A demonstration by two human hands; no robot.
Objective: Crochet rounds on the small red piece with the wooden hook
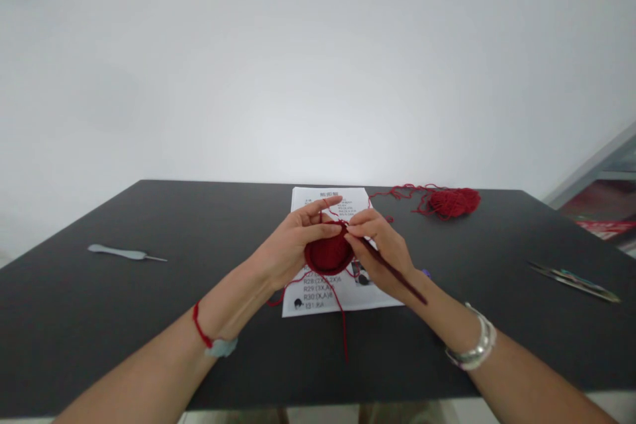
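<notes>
A round, dark red crochet piece (pixel 328 253) hangs from my left hand (pixel 303 232), its upper rim pinched under the thumb. My left index finger points out to the right with red yarn (pixel 325 204) running over it. In my right hand (pixel 380 245) is a dark reddish-brown crochet hook (pixel 397 273), its shaft slanting down along the wrist. The hook's tip meets the piece's upper right edge, where my fingers hide it. A loose yarn tail (pixel 342 324) drops from the piece toward the table's front.
Beneath my hands lies a printed pattern sheet (pixel 318 301) on the dark table (pixel 223 212). A tangled red yarn ball (pixel 454 203) sits at the back right. One grey-handled crochet hook (pixel 119 252) lies left, and tweezers-like metal tools (pixel 574 281) lie right. A white wall stands behind.
</notes>
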